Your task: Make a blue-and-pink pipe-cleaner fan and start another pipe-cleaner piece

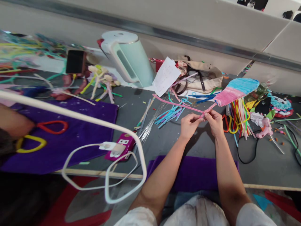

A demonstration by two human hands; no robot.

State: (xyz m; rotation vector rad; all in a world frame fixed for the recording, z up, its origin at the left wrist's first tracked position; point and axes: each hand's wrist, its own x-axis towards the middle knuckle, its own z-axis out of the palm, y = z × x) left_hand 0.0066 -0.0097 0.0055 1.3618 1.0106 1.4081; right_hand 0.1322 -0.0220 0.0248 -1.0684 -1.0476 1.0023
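Observation:
Above the grey table, my left hand (191,126) and my right hand (214,123) meet fingertip to fingertip, both closed. Between them they pinch a pink pipe cleaner (175,103), whose loose end points to the upper left. From my right fingers a twisted pink stem runs up to a flat fuzzy piece (236,91), pink below and light blue above, shaped like a petal or leaf. Behind my left hand lies a bunch of blue and lilac pipe cleaners (169,115). Scissors with yellow and red handles (233,125) rest beside my right hand, near a multicoloured bundle of pipe cleaners (240,114).
A pale green kettle (131,59), a paper sheet (166,77) and a beige bag (211,75) stand or lie along the back. A white cable (140,157) loops over the left side near a magenta power strip (127,142). Another person's arm (15,122) is at far left; a pink glue gun (265,128) lies right.

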